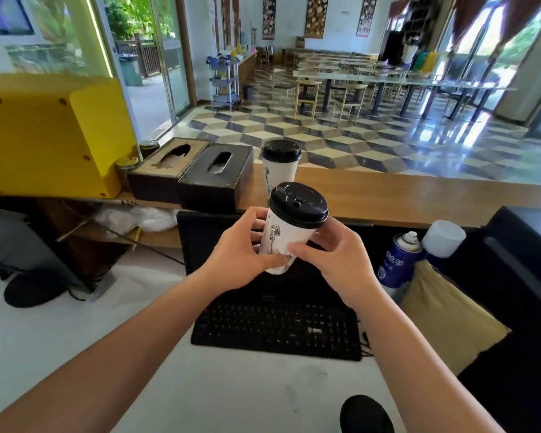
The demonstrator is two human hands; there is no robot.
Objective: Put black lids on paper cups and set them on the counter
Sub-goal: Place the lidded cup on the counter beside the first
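Observation:
A white paper cup (278,235) with a dark printed figure carries a black lid (299,204) and hangs tilted above the monitor. My left hand (241,257) grips its left side and my right hand (334,260) grips its lower right side. Behind it, a second white paper cup (278,173) with a black lid (281,150) stands upright on the wooden counter (403,195).
Two dark tissue boxes (191,175) sit at the counter's left end beside a yellow box (53,132). A black keyboard (278,329) and monitor lie below my hands. A blue spray can (398,260) and a white cap stand at the right.

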